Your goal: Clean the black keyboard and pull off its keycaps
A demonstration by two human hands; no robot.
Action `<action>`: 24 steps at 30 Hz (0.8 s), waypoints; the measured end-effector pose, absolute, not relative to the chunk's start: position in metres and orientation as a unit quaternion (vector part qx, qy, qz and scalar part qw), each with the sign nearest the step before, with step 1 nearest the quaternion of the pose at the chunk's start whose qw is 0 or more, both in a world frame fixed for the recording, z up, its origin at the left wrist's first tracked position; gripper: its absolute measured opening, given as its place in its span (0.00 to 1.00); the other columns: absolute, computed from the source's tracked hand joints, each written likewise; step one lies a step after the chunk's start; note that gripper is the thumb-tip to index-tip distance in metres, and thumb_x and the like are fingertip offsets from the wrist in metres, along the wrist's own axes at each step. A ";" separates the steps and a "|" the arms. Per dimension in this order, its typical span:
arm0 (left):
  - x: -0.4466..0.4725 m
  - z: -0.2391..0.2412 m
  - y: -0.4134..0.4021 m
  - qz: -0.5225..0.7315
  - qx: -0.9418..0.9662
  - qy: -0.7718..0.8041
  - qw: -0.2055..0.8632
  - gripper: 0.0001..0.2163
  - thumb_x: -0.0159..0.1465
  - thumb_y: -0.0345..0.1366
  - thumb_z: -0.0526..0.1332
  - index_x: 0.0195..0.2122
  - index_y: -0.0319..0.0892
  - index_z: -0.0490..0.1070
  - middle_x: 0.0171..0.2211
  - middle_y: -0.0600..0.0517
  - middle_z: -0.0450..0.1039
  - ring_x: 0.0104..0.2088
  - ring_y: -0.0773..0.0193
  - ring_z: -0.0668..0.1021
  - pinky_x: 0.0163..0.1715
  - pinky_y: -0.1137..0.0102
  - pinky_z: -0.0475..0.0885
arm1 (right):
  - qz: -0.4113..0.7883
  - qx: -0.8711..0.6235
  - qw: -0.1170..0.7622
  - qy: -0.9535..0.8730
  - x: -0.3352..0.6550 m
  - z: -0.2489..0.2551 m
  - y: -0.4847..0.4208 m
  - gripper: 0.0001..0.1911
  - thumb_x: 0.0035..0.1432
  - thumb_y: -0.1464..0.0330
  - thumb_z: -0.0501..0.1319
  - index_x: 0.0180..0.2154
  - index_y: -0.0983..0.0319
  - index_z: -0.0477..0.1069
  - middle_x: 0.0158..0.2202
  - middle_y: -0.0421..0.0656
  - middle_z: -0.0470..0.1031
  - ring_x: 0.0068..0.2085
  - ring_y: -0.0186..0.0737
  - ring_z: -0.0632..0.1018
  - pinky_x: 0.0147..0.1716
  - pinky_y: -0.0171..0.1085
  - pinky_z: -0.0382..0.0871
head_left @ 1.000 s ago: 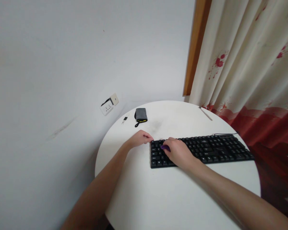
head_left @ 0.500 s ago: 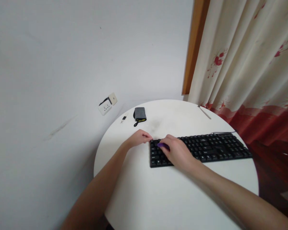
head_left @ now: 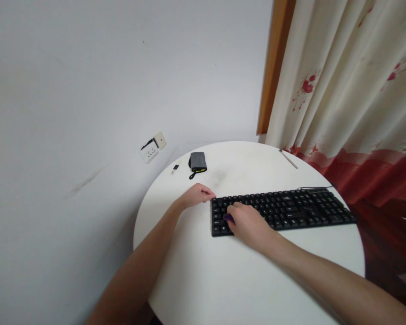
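A black keyboard lies on the round white table. At its far left corner, my left hand is closed, with thumb and fingers pinched on the edge. Over the keys near the left end rests my right hand, fingers wrapped round a small purple object. Only one end of that object shows, so its kind cannot be made out. Its visible end is against the keys of the lower left rows.
A folded grey cloth with a black loop lies beyond my left hand. Left of it is a small black item with pale ends. A thin stick-like tool lies near the curtain. A wall socket is at left.
My right hand has moved the purple object toward me, from the upper key rows to the lower ones. The left hand stays at the keyboard's corner.
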State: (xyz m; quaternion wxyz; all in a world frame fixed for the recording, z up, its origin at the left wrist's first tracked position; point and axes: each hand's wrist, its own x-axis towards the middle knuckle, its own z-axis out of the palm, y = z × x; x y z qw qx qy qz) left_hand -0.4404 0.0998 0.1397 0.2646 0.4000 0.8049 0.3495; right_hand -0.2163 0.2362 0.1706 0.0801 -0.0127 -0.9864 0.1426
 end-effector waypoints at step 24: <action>-0.440 0.139 0.101 0.345 0.401 0.808 0.259 0.15 0.57 0.44 0.65 0.35 0.37 0.82 0.24 0.50 0.76 0.25 0.66 0.71 0.28 0.72 0.65 | 0.170 -0.022 0.152 -0.973 -0.241 0.158 0.275 0.10 0.63 0.73 0.58 0.39 0.62 0.79 0.38 0.47 0.75 0.41 0.42 0.75 0.44 0.37 0.66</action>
